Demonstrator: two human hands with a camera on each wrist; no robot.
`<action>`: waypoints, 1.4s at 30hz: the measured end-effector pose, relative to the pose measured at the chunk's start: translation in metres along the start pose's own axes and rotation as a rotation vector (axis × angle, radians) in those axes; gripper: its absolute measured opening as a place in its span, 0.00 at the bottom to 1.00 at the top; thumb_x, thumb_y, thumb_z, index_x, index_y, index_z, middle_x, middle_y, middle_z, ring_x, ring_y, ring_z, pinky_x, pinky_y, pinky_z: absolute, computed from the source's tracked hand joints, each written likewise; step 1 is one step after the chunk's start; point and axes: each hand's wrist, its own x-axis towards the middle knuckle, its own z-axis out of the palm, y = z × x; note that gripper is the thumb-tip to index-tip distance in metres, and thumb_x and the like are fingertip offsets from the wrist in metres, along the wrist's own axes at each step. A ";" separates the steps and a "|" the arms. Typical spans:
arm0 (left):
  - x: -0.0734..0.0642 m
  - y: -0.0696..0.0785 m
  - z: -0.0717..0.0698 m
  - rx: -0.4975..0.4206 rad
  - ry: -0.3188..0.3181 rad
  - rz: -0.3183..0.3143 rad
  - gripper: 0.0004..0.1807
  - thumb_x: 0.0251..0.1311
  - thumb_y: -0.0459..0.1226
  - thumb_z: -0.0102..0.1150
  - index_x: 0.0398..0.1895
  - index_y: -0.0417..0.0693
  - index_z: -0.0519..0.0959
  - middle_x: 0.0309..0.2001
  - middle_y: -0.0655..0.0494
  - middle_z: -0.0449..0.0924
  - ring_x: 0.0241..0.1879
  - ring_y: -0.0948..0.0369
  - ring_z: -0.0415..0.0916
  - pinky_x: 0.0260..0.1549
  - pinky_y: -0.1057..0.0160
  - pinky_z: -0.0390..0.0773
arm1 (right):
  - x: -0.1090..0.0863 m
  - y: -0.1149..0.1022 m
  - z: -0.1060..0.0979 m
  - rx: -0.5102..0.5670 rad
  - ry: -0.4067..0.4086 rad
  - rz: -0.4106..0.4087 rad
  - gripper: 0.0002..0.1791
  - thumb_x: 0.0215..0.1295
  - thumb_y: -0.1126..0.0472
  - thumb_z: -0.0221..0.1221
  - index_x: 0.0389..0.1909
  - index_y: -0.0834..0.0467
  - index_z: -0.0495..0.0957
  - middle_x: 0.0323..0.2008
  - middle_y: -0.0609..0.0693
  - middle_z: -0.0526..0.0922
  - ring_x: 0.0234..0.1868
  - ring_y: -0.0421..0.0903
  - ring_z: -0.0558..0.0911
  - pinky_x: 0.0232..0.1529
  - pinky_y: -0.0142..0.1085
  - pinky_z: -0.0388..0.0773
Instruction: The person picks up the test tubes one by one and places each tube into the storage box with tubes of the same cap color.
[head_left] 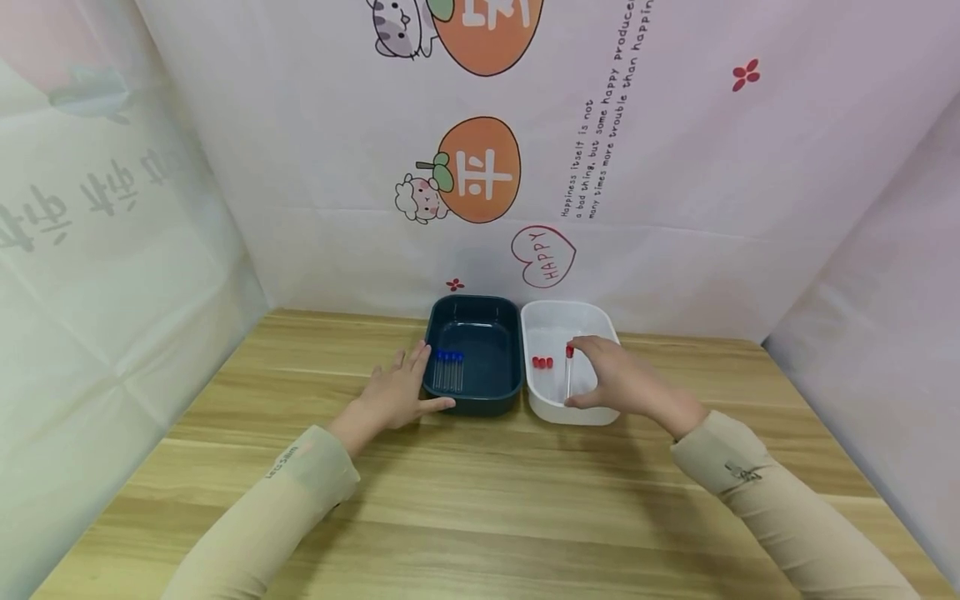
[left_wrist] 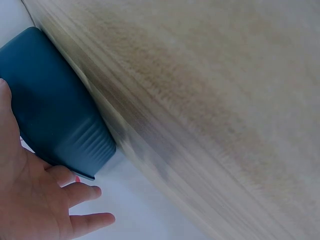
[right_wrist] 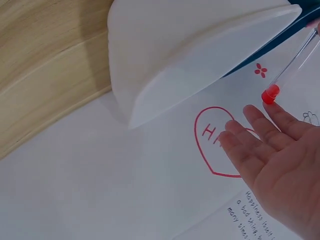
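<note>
My right hand (head_left: 626,379) holds a clear test tube with a red cap (head_left: 569,373) lengthwise between its fingertips and thumb, above the white bin (head_left: 573,413). In the right wrist view the red cap (right_wrist: 270,94) is at a fingertip, and the other fingers are extended. Three red-capped tubes (head_left: 542,362) lie in the white bin. My left hand (head_left: 392,397) is at the left side of the dark teal bin (head_left: 480,407), fingers spread, thumb by the front rim. Several blue-capped tubes (head_left: 449,373) lie side by side in that bin's left part.
Both bins stand side by side at the back of the wooden table (head_left: 480,508). Right behind them rises a printed cloth backdrop (head_left: 322,167) with cartoon fruit and a heart. White cloth also hangs along the left and right sides.
</note>
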 end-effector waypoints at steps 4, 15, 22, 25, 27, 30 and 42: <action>0.000 0.000 -0.001 0.007 0.002 0.004 0.60 0.64 0.71 0.50 0.83 0.41 0.42 0.83 0.46 0.39 0.78 0.40 0.44 0.68 0.28 0.52 | 0.005 0.003 0.001 0.007 -0.023 0.024 0.48 0.53 0.49 0.78 0.69 0.69 0.69 0.67 0.68 0.72 0.67 0.65 0.71 0.64 0.61 0.70; -0.003 0.003 -0.004 0.012 0.000 -0.002 0.60 0.64 0.71 0.50 0.83 0.41 0.43 0.83 0.45 0.39 0.78 0.40 0.45 0.68 0.28 0.53 | 0.021 0.019 0.002 0.029 -0.054 0.021 0.48 0.54 0.52 0.78 0.70 0.70 0.67 0.69 0.70 0.69 0.69 0.68 0.68 0.68 0.60 0.65; -0.003 0.003 -0.004 0.015 -0.005 -0.004 0.60 0.64 0.71 0.50 0.83 0.41 0.43 0.83 0.46 0.39 0.79 0.40 0.45 0.68 0.28 0.53 | 0.031 0.028 0.003 0.075 -0.099 0.023 0.47 0.57 0.53 0.77 0.71 0.71 0.66 0.68 0.69 0.70 0.68 0.66 0.70 0.68 0.59 0.67; -0.003 0.003 -0.004 0.023 -0.004 -0.004 0.60 0.64 0.71 0.50 0.83 0.41 0.43 0.83 0.46 0.39 0.79 0.40 0.45 0.68 0.28 0.53 | 0.035 0.031 0.006 0.092 -0.125 0.035 0.47 0.57 0.54 0.76 0.72 0.70 0.65 0.69 0.69 0.69 0.69 0.65 0.69 0.69 0.59 0.65; -0.002 0.002 -0.004 0.028 -0.005 -0.002 0.60 0.64 0.72 0.50 0.83 0.41 0.43 0.83 0.46 0.39 0.79 0.40 0.45 0.68 0.28 0.53 | 0.038 0.033 0.008 0.095 -0.144 0.039 0.48 0.58 0.54 0.76 0.72 0.70 0.64 0.70 0.69 0.68 0.70 0.65 0.67 0.69 0.59 0.64; -0.002 0.001 -0.002 0.035 -0.008 -0.004 0.60 0.64 0.72 0.49 0.84 0.42 0.42 0.83 0.46 0.38 0.79 0.41 0.45 0.68 0.29 0.53 | 0.043 0.035 0.013 0.081 -0.162 0.029 0.47 0.58 0.55 0.76 0.72 0.70 0.65 0.70 0.69 0.68 0.71 0.66 0.67 0.70 0.59 0.63; 0.000 0.000 -0.002 0.035 -0.007 0.003 0.60 0.64 0.72 0.48 0.84 0.42 0.42 0.83 0.46 0.38 0.79 0.41 0.44 0.68 0.28 0.53 | 0.058 0.048 0.035 0.055 -0.219 0.064 0.48 0.56 0.53 0.76 0.72 0.69 0.66 0.69 0.67 0.70 0.71 0.66 0.66 0.71 0.59 0.62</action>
